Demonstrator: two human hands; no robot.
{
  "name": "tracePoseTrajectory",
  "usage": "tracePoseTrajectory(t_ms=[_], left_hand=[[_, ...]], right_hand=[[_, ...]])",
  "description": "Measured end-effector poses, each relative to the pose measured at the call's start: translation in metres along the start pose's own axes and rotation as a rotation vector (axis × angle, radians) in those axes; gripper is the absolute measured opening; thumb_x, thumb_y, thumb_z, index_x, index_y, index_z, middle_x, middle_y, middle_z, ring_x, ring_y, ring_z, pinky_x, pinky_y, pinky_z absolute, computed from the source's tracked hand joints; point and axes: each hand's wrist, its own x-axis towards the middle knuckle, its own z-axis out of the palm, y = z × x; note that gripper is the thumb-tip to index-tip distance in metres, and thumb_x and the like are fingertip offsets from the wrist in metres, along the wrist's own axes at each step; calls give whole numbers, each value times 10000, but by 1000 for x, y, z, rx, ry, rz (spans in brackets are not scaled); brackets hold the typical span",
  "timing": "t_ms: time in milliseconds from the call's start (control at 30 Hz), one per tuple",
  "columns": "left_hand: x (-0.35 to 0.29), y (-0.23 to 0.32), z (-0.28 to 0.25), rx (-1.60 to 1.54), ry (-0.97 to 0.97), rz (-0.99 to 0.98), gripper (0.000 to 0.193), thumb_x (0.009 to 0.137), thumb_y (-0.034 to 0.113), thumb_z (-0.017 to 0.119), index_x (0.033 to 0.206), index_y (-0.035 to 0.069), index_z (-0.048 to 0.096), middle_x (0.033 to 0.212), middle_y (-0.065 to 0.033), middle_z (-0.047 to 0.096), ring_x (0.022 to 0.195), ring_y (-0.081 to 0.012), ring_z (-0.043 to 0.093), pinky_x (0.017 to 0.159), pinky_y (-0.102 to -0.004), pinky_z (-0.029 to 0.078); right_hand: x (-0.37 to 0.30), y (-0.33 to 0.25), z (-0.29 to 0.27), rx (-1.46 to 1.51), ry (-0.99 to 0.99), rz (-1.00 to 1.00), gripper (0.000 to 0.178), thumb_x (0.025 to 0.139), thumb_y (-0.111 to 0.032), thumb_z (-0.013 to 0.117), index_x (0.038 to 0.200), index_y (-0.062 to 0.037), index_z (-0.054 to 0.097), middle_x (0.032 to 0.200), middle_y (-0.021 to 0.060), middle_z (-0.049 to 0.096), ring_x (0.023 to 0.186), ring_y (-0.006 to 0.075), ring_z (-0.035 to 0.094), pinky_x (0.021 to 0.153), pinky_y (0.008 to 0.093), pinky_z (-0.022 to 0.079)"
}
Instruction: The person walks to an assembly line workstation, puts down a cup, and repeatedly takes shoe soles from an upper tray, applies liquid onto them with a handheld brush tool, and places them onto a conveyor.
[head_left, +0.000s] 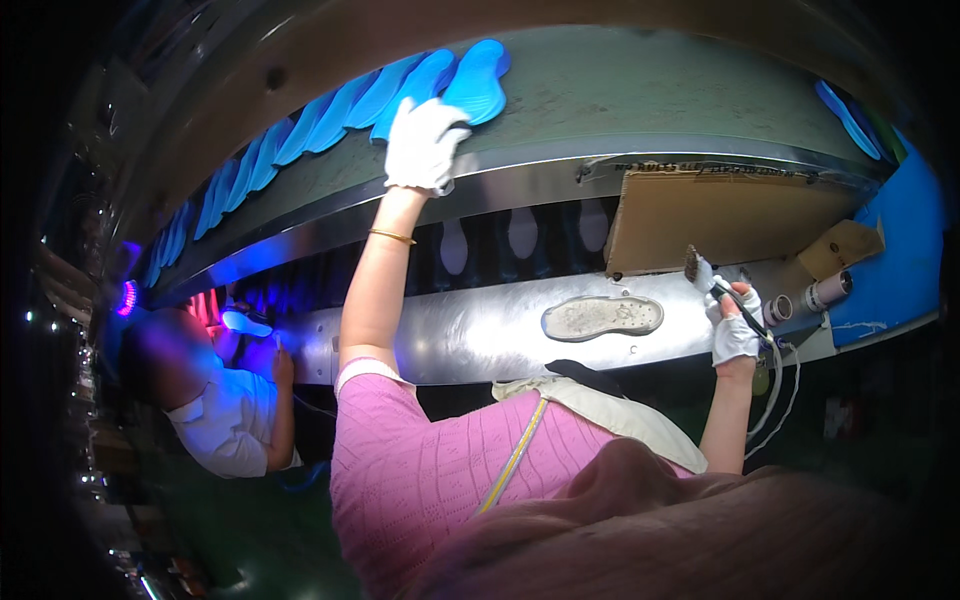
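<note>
Blue insole [478,84] lies ahead — at the left hand [422,146].

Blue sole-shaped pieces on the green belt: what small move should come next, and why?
Perhaps close the white-gloved left hand on the blue sole-shaped piece whose near end it overlaps; the white-gloved right hand is occupied, holding a dark-bristled brush.

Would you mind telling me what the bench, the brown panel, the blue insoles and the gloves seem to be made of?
Bench: probably bare metal, smooth, with bright, blurred glare.
Panel: likely cardboard, matt brown with printing along its top edge.
Insoles: perhaps foam or moulded plastic; smooth, one faintly ridged, which leaves it open.
Gloves: seemingly white fabric, soft and matt, creasing.
</note>
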Motion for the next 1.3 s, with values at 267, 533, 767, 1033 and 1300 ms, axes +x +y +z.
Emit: tracePoseTrajectory(t_ms=[267,533,767,1033,1300], left_hand=[[36,35,-26,-1468,1003,-389,258,901,231,462,849,3,572,798,-135,595,732,-223,582,725,-316,484],[38,117,79,-2840,-294,-234,603,890,547,341,654,42,572,954,-236,613,764,-336,582,717,-389,485],[-17,208,79,-2992,-651,-1079,825,723,758,411,1246,122,461,1187,-172,521,1091,-381,506,939,-538,401],[-9,241,90,-2535,-461,-1258,803,753,749,374,1169,72,493,1047,-127,594,908,-270,599,818,-397,503],[-17,220,83,-2611,-560,-1145,752,764,712,430,1187,93,479,1055,-131,579,916,-244,593,817,-373,502]], right_hand=[[14,15,22,-92,8,-120,234,810,11,587,1024,-58,522,958,49,575,878,139,553,819,253,427],[-14,-5,52,-130,18,-226,130,823,27,521,918,-60,506,812,27,509,721,121,527,670,232,448],[1,5,98,-511,-35,-271,125,745,27,649,821,-28,567,744,23,581,675,84,545,616,224,445],[1,8,122,-707,122,-536,149,709,-55,698,807,-43,586,718,60,627,620,122,612,584,235,488],[-20,1,127,-736,-78,-614,161,751,2,640,884,-32,557,744,61,622,632,89,599,582,204,485]])
